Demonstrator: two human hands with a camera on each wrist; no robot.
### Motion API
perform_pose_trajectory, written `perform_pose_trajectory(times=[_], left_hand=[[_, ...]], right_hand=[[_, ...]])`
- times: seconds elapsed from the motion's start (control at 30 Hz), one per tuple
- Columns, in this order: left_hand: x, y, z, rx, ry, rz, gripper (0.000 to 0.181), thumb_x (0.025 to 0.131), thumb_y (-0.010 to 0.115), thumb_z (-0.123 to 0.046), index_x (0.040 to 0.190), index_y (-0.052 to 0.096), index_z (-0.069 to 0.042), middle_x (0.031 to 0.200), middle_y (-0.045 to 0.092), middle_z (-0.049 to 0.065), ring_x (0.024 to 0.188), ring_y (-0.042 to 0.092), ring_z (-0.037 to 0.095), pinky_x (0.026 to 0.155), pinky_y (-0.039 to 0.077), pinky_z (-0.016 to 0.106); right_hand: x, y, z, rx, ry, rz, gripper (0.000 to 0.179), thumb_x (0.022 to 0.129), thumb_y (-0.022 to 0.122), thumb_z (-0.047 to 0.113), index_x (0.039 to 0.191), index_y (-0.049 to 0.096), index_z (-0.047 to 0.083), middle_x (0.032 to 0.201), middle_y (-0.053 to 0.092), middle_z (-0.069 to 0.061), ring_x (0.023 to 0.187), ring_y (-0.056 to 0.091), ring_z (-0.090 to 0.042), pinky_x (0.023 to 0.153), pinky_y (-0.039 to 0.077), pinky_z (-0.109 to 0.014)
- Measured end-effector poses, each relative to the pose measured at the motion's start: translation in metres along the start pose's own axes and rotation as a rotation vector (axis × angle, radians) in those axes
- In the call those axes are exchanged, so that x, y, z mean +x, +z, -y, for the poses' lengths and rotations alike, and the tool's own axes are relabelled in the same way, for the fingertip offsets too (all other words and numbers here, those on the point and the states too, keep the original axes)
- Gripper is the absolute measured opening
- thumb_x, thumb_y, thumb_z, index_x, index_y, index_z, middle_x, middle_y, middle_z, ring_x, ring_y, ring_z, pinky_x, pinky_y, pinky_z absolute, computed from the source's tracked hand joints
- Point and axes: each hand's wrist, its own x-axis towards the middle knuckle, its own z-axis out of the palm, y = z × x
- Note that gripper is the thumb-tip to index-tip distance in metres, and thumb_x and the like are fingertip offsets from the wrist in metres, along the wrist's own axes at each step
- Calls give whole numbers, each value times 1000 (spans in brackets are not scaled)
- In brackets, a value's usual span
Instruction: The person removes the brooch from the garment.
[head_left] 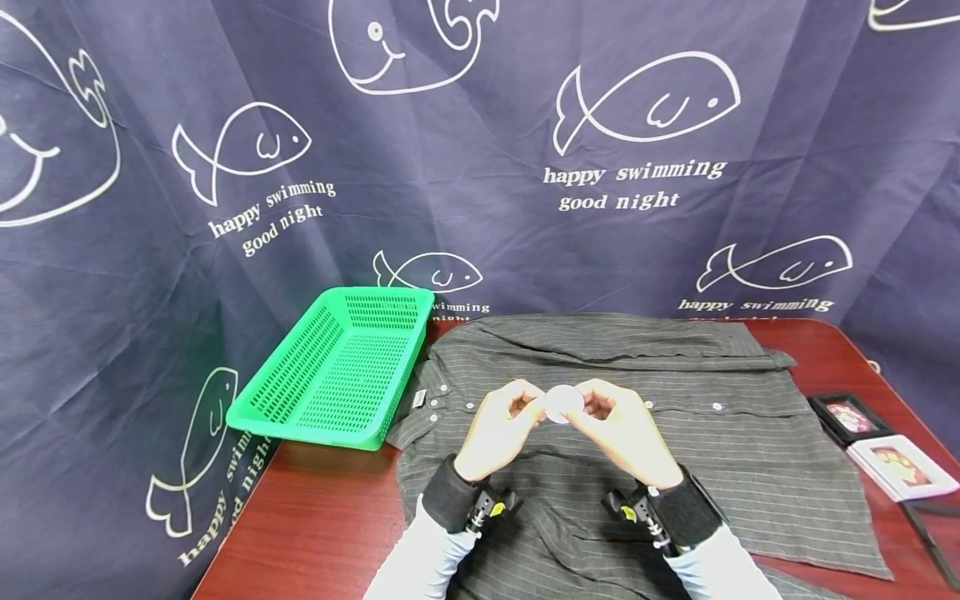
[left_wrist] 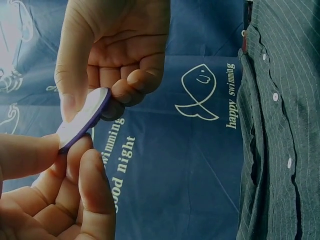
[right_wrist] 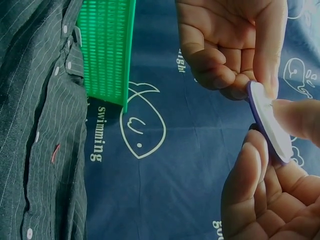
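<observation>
Both hands meet over the shirt, holding one thin, flat round disc point(head_left: 564, 403). Its face is white, and a purple edge point(left_wrist: 95, 120) shows along it in the left wrist view. My left hand point(head_left: 498, 427) pinches one side of the disc between thumb and fingers. The opposite side is pinched by my right hand point(head_left: 628, 433), with a thumb pressed on the white face point(right_wrist: 267, 112) in the right wrist view. Beneath the hands, a dark grey pinstriped shirt point(head_left: 757, 467) with small white buttons lies spread out, its collar toward the left.
A green plastic basket point(head_left: 300, 435) stands at the table's left, beside the shirt collar. At the right lie a black-framed picture point(head_left: 849, 418), a white-framed picture point(head_left: 902, 467) and a black strip point(head_left: 930, 546). A fish-printed blue curtain point(head_left: 510, 225) hangs behind the red-brown table point(head_left: 315, 508).
</observation>
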Motion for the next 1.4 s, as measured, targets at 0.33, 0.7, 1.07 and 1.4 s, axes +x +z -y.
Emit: perform_pose_trajectory(times=[0.33,0.7,1.07,1.4], left_hand=[[-1,1,0,-11,9,4,13,96,60,-8,92,67,2,76,67,19,64,60,21,62,47,17],[-2,-4,-24,-19,0,18,12,95,59,-2,90,65,7,76,65,24,68,61,39,63,49,20],[-1,1,4,-35,36,21,17,97,60,-16,91,68,-2,77,67,15,66,62,26,63,49,20],[-1,0,5,-46,54,22,15,97,60,-13,91,67,-1,77,67,15,65,62,26,62,50,18]], right_hand=[[0,2,-3,-13,-3,-8,7,87,73,8,93,70,7,76,70,-1,65,58,1,60,49,-21],[1,0,-5,-48,-26,-24,8,86,73,8,92,70,11,73,67,3,60,55,0,55,46,-22],[1,0,-5,-51,-13,-28,6,85,74,9,89,69,10,72,65,4,57,52,-1,53,44,-22],[1,0,-5,-32,-13,-23,6,85,74,8,89,69,10,72,67,3,58,55,0,54,46,-22]])
